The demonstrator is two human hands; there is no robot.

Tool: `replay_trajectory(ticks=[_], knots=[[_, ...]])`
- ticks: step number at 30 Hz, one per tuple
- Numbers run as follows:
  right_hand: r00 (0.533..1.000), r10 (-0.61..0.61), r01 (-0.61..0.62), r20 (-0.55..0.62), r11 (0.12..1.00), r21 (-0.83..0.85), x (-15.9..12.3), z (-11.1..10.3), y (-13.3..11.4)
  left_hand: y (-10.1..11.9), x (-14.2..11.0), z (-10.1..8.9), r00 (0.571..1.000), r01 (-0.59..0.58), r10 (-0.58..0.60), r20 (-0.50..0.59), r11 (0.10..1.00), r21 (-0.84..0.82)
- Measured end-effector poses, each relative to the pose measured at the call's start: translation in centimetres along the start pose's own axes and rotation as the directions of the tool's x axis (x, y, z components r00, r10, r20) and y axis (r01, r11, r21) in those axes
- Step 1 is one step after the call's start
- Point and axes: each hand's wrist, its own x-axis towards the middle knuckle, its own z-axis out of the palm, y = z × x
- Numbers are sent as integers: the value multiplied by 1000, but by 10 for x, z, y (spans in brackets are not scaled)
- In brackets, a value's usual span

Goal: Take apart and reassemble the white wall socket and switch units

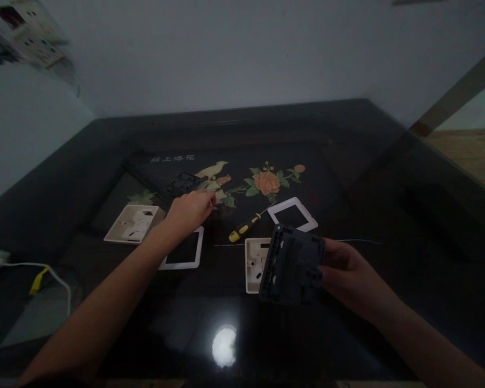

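Note:
My right hand (347,272) grips the edge of a dark grey plastic switch plate (293,264), its moulded clips and slots showing. It is held up at a tilt, hiding part of a white plastic back box (253,272) on the table. My left hand (194,210) reaches over the table with its fingers curled together; what they hold, if anything, cannot be made out. Just beyond it lies a second dark plate (182,184). Under the left forearm are another white back box (131,223) and a white square frame (198,248), partly covered.
A yellow and black screwdriver (244,227) lies mid-table, its shaft towards another white frame (293,207). The glossy black table (327,345) bears a bird-and-flower picture. A white cable (62,280) with a yellow tag runs at the left. Wall sockets (36,46) are at upper left.

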Motion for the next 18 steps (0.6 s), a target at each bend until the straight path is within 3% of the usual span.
replay_trajectory(ticks=[4,5,7,9,12,15,18], knots=[[998,-11,9,-60,1000,-30,0,1,3,20,-12,-20,997,-46,39,-71,994,-95],[996,-15,12,-84,999,-39,1,1,4,28,-18,-26,992,-122,109,-63,956,-266],[991,-24,16,-132,998,-59,1,2,4,48,-34,-34,960,-189,277,36,741,-644],[983,-34,20,-178,996,-82,1,3,5,68,-48,-36,915,-90,383,126,498,-863],[977,-37,17,-211,995,-94,2,5,6,88,-59,-27,894,81,402,197,287,-955],[978,5,-7,-209,1000,-11,4,4,7,92,-56,-21,883,237,404,239,55,-970],[975,19,4,-223,995,102,5,3,5,89,-51,-23,885,274,402,235,-43,-961]])
